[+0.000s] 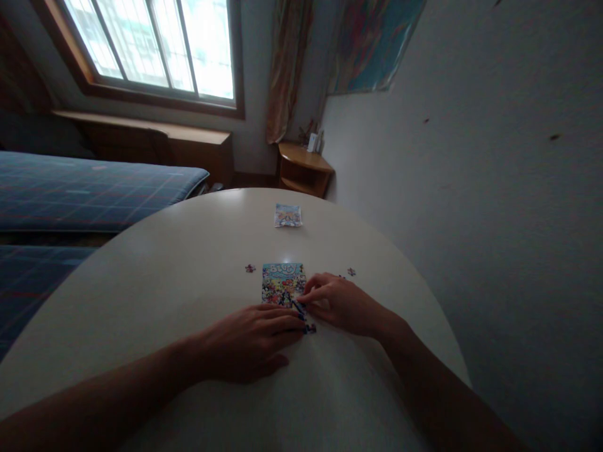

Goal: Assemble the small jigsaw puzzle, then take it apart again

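A small colourful jigsaw puzzle [283, 282] lies partly assembled on the round white table [188, 263]. My left hand [252, 342] rests flat on the table just below the puzzle, fingers stretched out toward its lower right corner. My right hand [336, 301] is at the puzzle's right edge, its fingers pinched together on a dark puzzle piece [299, 307] at the lower right corner. Another dark piece [309, 328] sits at my left fingertips. Loose pieces lie to the left [249, 269] and to the right [351, 272] of the puzzle.
A small printed picture card or packet [287, 215] lies farther back on the table. A bed with a blue plaid cover [85, 188] stands at the left, a wooden corner shelf [304, 166] at the back, and a white wall [471, 157] close on the right.
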Available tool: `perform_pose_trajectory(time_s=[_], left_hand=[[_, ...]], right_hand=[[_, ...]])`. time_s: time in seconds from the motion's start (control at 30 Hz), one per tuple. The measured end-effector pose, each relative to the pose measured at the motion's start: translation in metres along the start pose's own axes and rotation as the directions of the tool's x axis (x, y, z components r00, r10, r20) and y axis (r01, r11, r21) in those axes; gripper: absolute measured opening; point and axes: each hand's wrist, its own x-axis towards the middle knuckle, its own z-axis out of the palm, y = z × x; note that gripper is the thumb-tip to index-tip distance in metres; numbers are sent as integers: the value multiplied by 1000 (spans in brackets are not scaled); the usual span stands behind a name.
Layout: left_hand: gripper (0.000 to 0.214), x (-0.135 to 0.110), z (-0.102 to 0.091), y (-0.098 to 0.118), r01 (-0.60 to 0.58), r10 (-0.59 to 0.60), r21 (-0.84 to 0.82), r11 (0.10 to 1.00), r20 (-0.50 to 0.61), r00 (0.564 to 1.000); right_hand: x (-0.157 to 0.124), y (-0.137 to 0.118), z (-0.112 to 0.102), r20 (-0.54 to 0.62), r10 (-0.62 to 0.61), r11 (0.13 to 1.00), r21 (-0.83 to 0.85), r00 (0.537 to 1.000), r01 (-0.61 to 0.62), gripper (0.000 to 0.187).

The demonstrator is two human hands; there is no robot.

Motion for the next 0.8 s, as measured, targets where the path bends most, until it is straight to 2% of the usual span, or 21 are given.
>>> perform_pose_trajectory(time_s=[0.17, 0.37, 0.53, 0.7, 0.77, 0.8], left_hand=[[40, -1, 1, 0, 18, -18, -6, 1000, -11, 1000], [43, 1, 1, 4, 46, -46, 22, 999, 18, 999], [45, 4, 1, 8, 77, -79, 38, 996, 43, 996], [33, 3, 0, -5, 49, -53, -53, 997, -65, 997], [24, -1, -2, -17, 134, -143, -64, 989, -167, 975], [23, -4, -4, -24, 204, -210, -51, 978, -228, 951]], right_hand=[[0, 1, 1, -12, -15, 1000, 4, 1000, 15, 24], [0, 0, 1, -9, -2, 1000, 7, 1000, 2, 21], [3, 0, 6, -51, 32, 999, 30, 998, -31, 15], [5, -1, 5, -56, 46, 999, 31, 997, -44, 16], [2, 6, -3, -92, 74, 997, 30, 993, -71, 16], [-1, 13, -9, -120, 104, 994, 31, 987, -101, 14]])
